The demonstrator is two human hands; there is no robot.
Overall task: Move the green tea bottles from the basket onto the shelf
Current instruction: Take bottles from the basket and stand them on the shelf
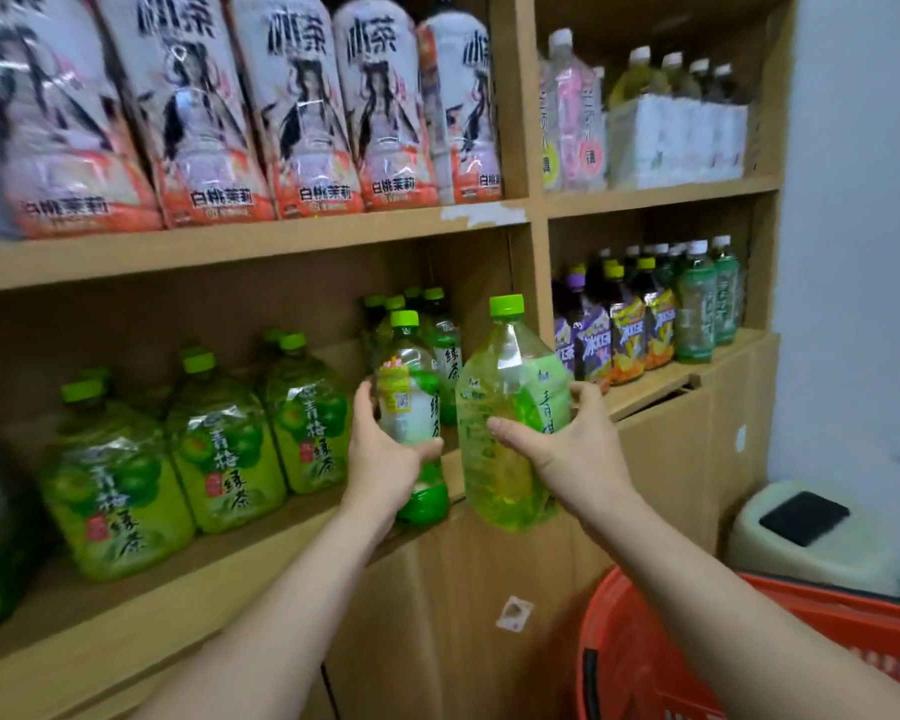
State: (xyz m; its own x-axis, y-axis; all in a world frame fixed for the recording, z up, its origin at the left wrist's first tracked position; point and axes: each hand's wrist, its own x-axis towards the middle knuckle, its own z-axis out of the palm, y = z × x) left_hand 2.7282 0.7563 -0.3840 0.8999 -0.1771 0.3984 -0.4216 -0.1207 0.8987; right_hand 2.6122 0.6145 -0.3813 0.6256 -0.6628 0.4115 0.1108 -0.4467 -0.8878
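- The large green tea bottle (500, 407) in my right hand (572, 449) and the small green tea bottle (409, 407) in my left hand (385, 459) are clear, glossy plastic with shiny film labels.
- The shelf (230, 252) is matt wood board.
- The basket (640, 657), near right, is red plastic.

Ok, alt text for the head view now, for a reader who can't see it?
The left hand grips a slim green tea bottle, the right hand a wider bottle, both before the lower shelf. More green bottles stand there at left; a red basket sits lower right.
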